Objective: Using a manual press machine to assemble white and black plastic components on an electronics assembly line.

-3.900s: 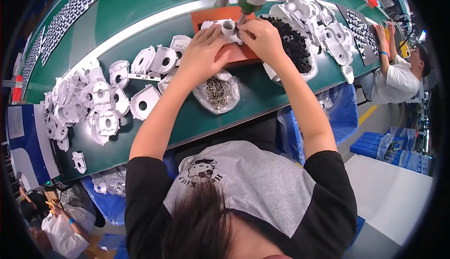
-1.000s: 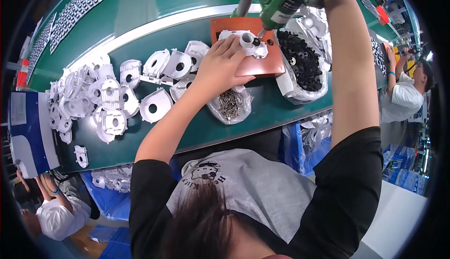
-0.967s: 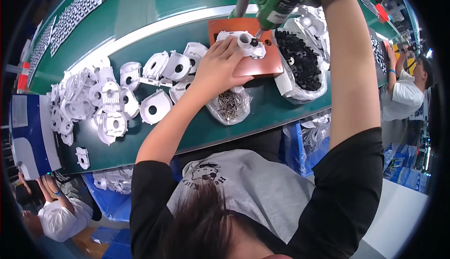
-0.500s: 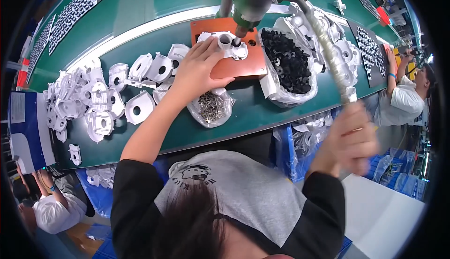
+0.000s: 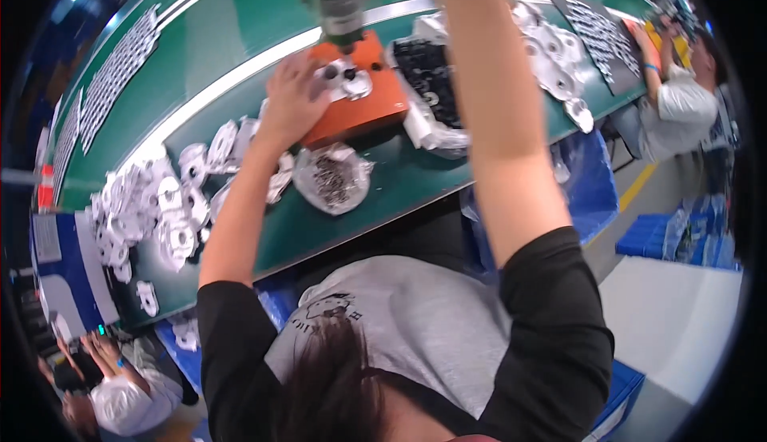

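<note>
My left hand [image 5: 297, 94] is at the left end of a white plastic housing part [image 5: 351, 84], its fingers bent over that end. The part lies on an orange block fixture [image 5: 359, 116], with a small black piece [image 5: 350, 73] standing in it. Right above, the green head of a press [image 5: 342, 14] hangs over the part, smeared by motion. My right forearm [image 5: 499, 106] reaches up past the top edge of the picture, so my right hand and whatever it holds are hidden.
A bag of metal screws [image 5: 331, 178] lies in front of the fixture. Black plastic pieces [image 5: 423, 70] fill a bag on its right. White housings [image 5: 152, 206] are heaped at the left, more [image 5: 551, 54] at the right. Co-workers sit at both sides.
My right arm has swung from low at the right, gripping the wrapped lever, up beyond the top edge. The view has shifted and tilted. My left hand stays at the white part.
</note>
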